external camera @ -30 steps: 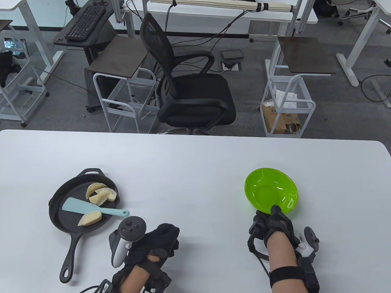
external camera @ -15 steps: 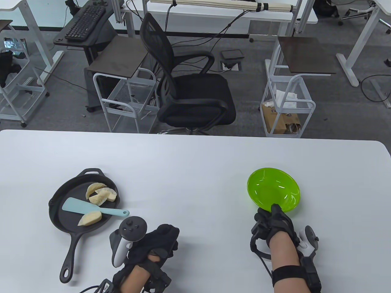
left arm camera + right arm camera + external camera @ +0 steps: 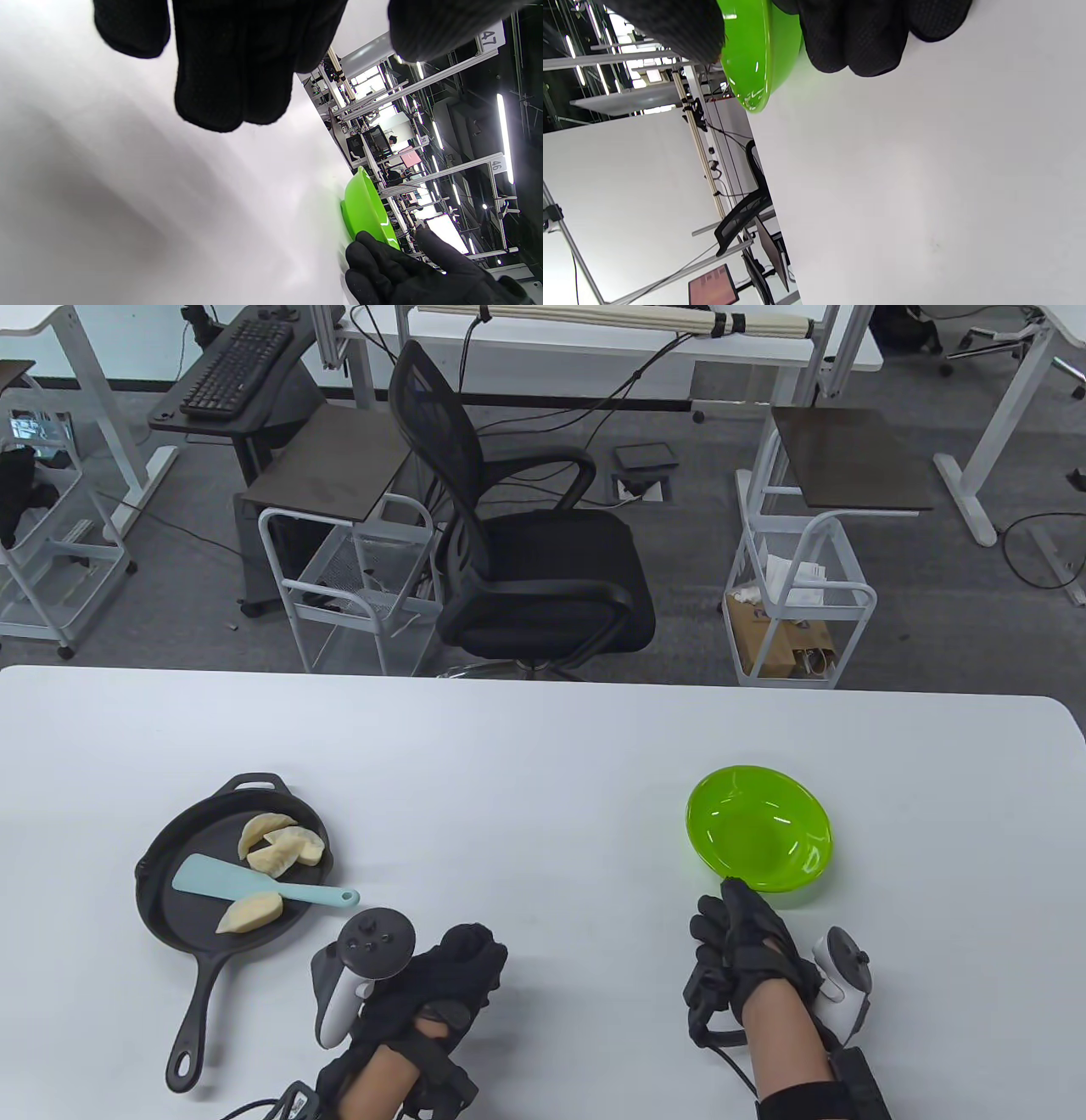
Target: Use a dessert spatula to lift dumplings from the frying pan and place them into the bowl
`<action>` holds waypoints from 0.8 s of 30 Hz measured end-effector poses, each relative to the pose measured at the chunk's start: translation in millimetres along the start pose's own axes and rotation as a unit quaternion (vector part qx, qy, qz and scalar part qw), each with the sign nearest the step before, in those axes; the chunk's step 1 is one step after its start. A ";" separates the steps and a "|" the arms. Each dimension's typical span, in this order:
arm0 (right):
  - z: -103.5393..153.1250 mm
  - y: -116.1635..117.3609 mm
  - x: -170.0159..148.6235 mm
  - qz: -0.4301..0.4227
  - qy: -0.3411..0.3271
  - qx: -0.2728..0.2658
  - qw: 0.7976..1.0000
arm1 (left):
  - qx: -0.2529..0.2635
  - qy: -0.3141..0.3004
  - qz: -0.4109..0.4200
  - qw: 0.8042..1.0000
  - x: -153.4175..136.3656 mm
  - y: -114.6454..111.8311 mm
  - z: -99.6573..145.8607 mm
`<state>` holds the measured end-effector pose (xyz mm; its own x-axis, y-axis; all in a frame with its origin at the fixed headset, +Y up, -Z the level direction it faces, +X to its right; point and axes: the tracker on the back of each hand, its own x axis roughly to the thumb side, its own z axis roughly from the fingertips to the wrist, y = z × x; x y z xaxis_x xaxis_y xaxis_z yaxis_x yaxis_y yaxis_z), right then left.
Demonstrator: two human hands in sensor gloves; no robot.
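Four dumplings (image 3: 270, 857) lie in our frying pan (image 3: 161, 899) with the spatula (image 3: 254, 885), apart from our loosely curled, empty left hand (image 3: 441, 976). Our right hand (image 3: 747, 942) reaches toward the bowl (image 3: 758, 840); whether its fingertips touch the rim, we cannot tell.

From the table view I can't see the left hand (image 3: 441, 984) fingertips; they curl under. Both forearms are cut off at the bottom edge. Whether the right hand (image 3: 747, 946) touches the bowl (image 3: 758, 827) rim, I can't tell. The spatula (image 3: 254, 885) middle is hidden under a dumpling (image 3: 249, 913).

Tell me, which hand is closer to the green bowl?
The right hand. It sits at the bowl's near rim, fingertips about touching it. The left hand rests far off to the left, by the pan.
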<state>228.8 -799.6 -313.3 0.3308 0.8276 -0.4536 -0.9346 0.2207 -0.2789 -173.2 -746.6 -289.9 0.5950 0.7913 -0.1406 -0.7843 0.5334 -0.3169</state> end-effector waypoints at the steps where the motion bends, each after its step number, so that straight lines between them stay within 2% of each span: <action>1: 2.3 2.2 0.8 0.005 -0.005 0.007 1.000 | 0.000 -0.001 -0.004 1.000 0.1 0.3 0.1; 8: 19.1 13.2 12.8 0.101 -0.061 0.032 0.993 | 0.010 -0.001 -0.020 1.000 0.7 4.4 2.1; 13: 33.7 24.4 22.5 0.207 -0.121 0.040 0.970 | 0.011 -0.003 -0.024 1.000 2.7 9.4 5.6; 18: 51.8 40.6 28.2 0.304 -0.198 0.048 0.931 | 0.020 -0.002 -0.027 0.999 5.4 15.4 10.5; 24: 71.7 59.1 22.2 0.419 -0.291 0.019 0.860 | 0.032 0.007 -0.060 0.998 8.1 19.4 15.4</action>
<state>171.6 -731.2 -279.1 -0.5719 0.8200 0.0216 -0.8202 -0.5713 -0.0282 -186.3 -725.3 -282.8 0.6875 0.7166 -0.1174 -0.7162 0.6426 -0.2722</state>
